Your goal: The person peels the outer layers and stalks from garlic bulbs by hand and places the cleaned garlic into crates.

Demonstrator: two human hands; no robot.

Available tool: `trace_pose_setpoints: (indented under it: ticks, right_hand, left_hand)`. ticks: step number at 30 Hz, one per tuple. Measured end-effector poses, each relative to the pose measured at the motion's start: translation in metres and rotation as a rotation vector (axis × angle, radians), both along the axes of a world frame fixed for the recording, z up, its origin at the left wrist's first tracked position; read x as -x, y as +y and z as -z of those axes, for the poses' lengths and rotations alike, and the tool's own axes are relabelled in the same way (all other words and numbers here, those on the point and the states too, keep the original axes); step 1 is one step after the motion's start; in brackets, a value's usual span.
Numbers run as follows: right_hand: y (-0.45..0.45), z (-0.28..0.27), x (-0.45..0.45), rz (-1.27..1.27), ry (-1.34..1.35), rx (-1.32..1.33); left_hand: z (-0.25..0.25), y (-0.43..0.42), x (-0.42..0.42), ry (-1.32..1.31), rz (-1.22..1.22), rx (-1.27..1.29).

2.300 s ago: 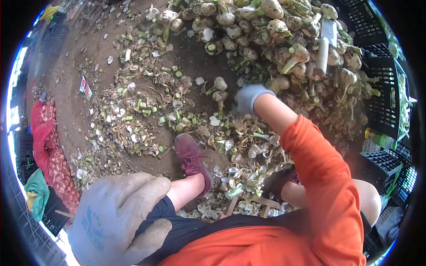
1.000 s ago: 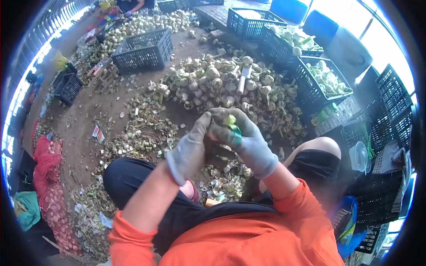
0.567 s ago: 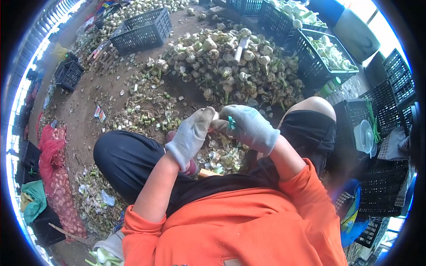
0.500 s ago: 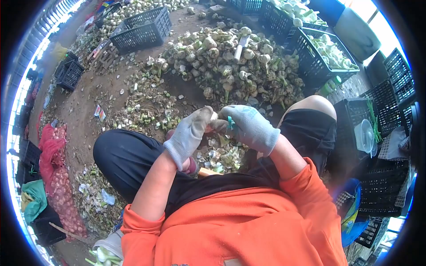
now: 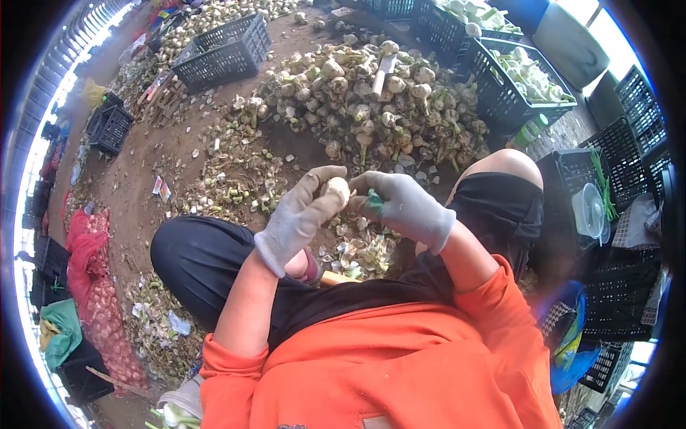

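A pale garlic bulb [image 5: 335,191] is gripped between the thumb and fingers of my gloved left hand [image 5: 300,211]. Beside it, my gloved right hand [image 5: 404,206] has its fingers pressed together at the bulb's right side, with something green at its fingers; whether it pinches anything is too small to tell. Peeled skins [image 5: 354,254] lie on the ground below both hands. Beyond them is a large heap of garlic with stems [image 5: 364,107], and a tool with a pale handle and flat blade [image 5: 383,75] rests on top.
Black crates [image 5: 223,56] stand beyond the heap, and a crate of pale stems [image 5: 525,82] is at the right. A red net sack of bulbs [image 5: 107,322] lies at the left. Clear plastic tubs [image 5: 587,211] sit on the right, near my knee [image 5: 507,168].
Earlier my right arm reached toward the heap; both hands then came together over my lap. Most recently my left fingers have shifted and the pale bulb shows more fully.
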State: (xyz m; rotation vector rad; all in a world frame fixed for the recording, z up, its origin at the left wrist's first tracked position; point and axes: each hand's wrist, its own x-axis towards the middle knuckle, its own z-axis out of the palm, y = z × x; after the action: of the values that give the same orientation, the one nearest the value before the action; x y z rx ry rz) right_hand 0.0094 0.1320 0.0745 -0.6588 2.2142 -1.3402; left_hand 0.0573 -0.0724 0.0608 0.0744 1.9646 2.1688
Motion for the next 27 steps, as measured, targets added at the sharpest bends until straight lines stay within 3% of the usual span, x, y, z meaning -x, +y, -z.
trace_pose_setpoints:
  ticks: [3, 6, 7, 9, 10, 12, 13, 15, 16, 18, 19, 23, 26, 27]
  right_hand:
    - [-0.006, 0.012, -0.005, 0.047, 0.292, 0.015]
    - [-0.013, 0.015, -0.004, 0.113, 0.531, 0.087]
    - [-0.014, 0.015, -0.005, 0.119, 0.535, 0.069]
    - [-0.015, 0.014, -0.006, 0.135, 0.543, 0.034]
    - [-0.016, 0.014, -0.006, 0.147, 0.416, 0.060]
    - [-0.015, 0.014, -0.006, 0.169, 0.161, 0.110]
    - [-0.015, 0.016, -0.004, 0.219, -0.082, 0.285]
    - [-0.012, 0.020, 0.005, 0.312, -0.571, 0.628]
    - [-0.006, 0.016, 0.008, 0.302, -0.625, 0.672]
    - [-0.001, 0.023, 0.014, 0.304, -0.704, 0.856]
    - [-0.001, 0.020, 0.015, 0.319, -0.653, 0.796]
    - [-0.006, 0.004, 0.010, 0.412, -0.476, 0.615]
    - [-0.006, 0.018, 0.014, 0.460, -0.312, 0.626]
    - [-0.004, 0.024, 0.016, 0.480, -0.286, 0.647]
  left_hand:
    - [0.010, -0.002, 0.001, -0.030, -0.020, -0.052]
    - [-0.006, -0.001, 0.002, -0.135, -0.115, 0.153]
    - [-0.017, -0.002, 0.003, -0.257, -0.125, 0.247]
    - [0.002, -0.007, 0.004, -0.176, -0.081, 0.255]
    - [0.004, -0.008, 0.004, -0.137, -0.060, 0.259]
    - [0.003, -0.011, -0.002, 0.193, -0.027, 0.448]
    - [0.001, -0.012, -0.004, 0.359, -0.009, 0.539]
    - [0.004, -0.014, -0.004, 0.415, 0.018, 0.525]
    - [0.005, -0.015, -0.004, 0.443, 0.031, 0.518]
    - [0.007, -0.006, -0.008, 0.246, -0.002, 0.162]
    - [0.007, -0.003, -0.009, 0.148, -0.015, -0.014]
    - [0.009, -0.011, -0.003, 0.004, -0.033, -0.250]
    - [0.008, -0.011, -0.005, 0.174, -0.067, -0.223]
    - [0.004, -0.012, -0.008, 0.053, -0.085, -0.456]
